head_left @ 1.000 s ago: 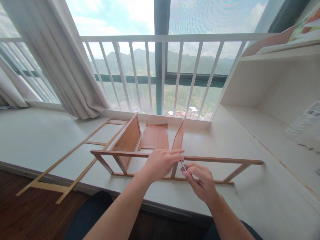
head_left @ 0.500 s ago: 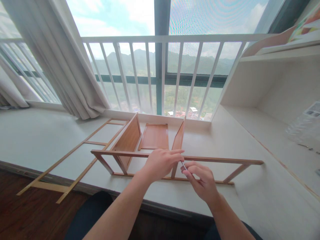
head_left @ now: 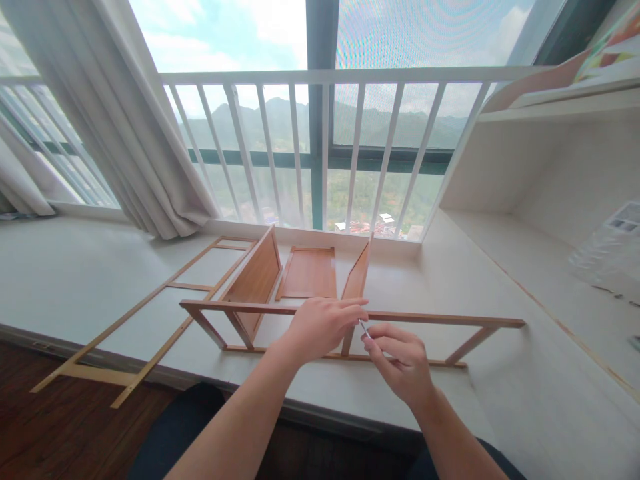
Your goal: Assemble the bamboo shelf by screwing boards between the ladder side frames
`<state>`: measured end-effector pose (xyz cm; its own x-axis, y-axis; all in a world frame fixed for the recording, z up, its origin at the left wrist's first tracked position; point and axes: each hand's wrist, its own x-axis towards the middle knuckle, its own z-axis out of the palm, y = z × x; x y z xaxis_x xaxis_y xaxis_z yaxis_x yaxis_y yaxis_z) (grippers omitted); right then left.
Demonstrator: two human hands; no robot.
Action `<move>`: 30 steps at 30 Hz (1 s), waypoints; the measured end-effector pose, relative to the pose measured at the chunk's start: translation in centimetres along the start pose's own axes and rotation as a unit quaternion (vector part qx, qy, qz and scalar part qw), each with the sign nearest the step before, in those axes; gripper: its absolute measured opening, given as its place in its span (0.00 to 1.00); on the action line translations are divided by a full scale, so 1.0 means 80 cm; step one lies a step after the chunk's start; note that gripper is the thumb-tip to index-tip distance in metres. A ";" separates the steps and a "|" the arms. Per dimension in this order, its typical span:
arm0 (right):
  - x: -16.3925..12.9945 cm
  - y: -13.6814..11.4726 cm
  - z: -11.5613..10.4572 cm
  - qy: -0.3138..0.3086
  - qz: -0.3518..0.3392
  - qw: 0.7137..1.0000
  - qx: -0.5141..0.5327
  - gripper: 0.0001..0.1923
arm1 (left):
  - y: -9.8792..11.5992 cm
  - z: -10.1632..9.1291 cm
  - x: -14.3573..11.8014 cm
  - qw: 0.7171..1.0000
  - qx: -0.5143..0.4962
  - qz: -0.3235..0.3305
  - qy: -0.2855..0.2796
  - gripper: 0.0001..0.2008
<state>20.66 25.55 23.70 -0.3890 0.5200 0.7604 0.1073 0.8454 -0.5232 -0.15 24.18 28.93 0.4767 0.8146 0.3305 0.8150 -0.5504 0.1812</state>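
Right at the rail's middle, both my hands meet over the wooden frame (head_left: 260, 308).

Its top rail (head_left: 440, 320) runs left to right across the white bench (head_left: 75, 273), just ahead of me. My left hand (head_left: 320, 327) lies closed over the rail where an upright joins it; my right hand (head_left: 403, 360), just beside it, pinches a thin metal tool (head_left: 365, 328) with its tip angled up at that joint.

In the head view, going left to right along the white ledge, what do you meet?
Pale grey curtain → flat thin wooden ladder frame → left hand on the upright wooden frame rail → right hand pinching a small metal tool → clear plastic bag.
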 end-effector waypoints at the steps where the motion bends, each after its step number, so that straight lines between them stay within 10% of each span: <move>1: 0.000 -0.001 0.002 -0.002 0.002 1.000 -0.004 0.15 | 0.000 0.000 0.000 1.000 -0.002 0.000 0.001 0.11; 30: 0.000 0.000 0.006 0.033 0.021 0.998 -0.040 0.13 | -0.001 0.004 0.000 1.000 0.000 -0.016 0.012 0.09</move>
<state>20.20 25.47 23.48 -0.3214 0.5605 0.7633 0.1962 0.8280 -0.5253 -0.14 24.27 28.64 0.4415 0.8273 0.3473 0.8298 -0.5238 0.1927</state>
